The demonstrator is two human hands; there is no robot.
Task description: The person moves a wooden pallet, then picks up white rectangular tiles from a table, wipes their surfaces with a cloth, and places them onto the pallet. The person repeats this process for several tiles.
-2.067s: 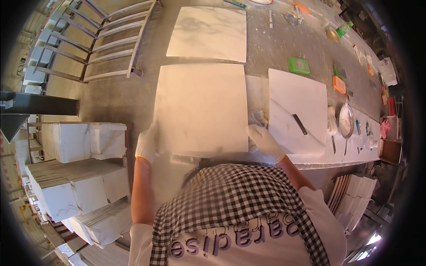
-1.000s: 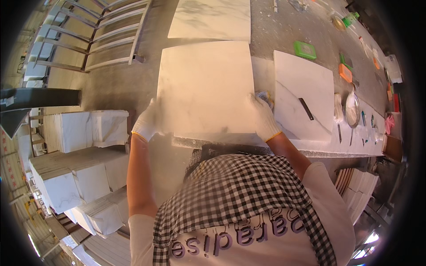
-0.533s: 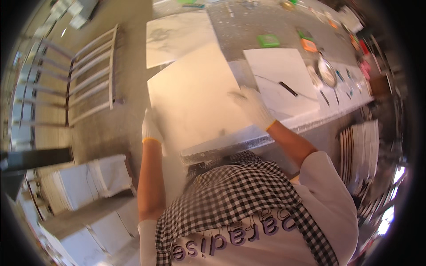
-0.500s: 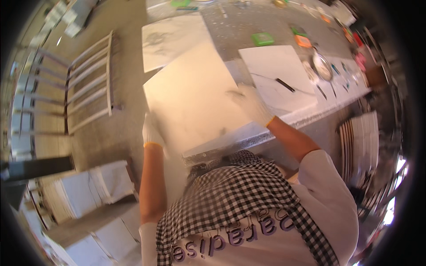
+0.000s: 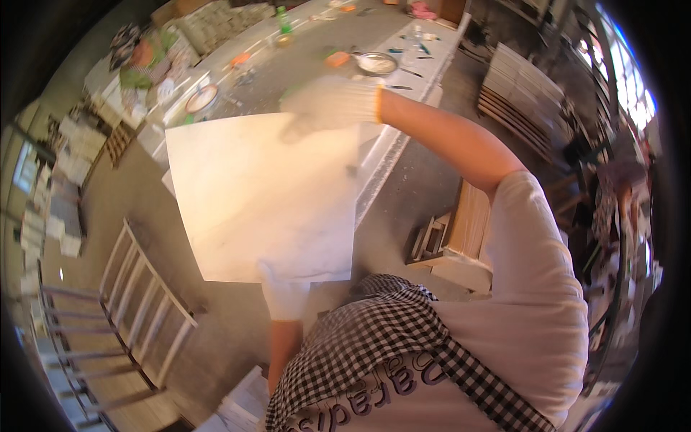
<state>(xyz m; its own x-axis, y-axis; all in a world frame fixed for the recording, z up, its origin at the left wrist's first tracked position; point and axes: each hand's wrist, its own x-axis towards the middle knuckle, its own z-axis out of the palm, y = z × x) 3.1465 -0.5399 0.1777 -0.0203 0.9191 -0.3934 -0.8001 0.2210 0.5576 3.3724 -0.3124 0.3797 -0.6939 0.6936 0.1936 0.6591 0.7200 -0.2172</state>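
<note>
A large square white tile [image 5: 266, 201] with faint grey veins is held up in front of me, between me and the long workbench. My left hand [image 5: 284, 291], in a white knitted glove, grips its near edge, with the thumb on the upper face and the other fingers hidden beneath. At the far edge is my right hand [image 5: 331, 106], also gloved and smeared by motion. Its fingers curl over the tile there. The tile hides part of the workbench behind it.
The workbench [image 5: 396, 144] carries a round metal pan [image 5: 376, 63] of white paste, an orange block [image 5: 337, 59] and a green bottle [image 5: 283, 20]. A slatted metal rack [image 5: 147, 302] stands at left. Stacked tiles [image 5: 522, 86] lean at far right, beyond a wooden stool-like piece [image 5: 461, 237].
The tile has come off the bench and swung left with me. My right hand has shifted from its right side to its far edge, my left hand to its near edge.
</note>
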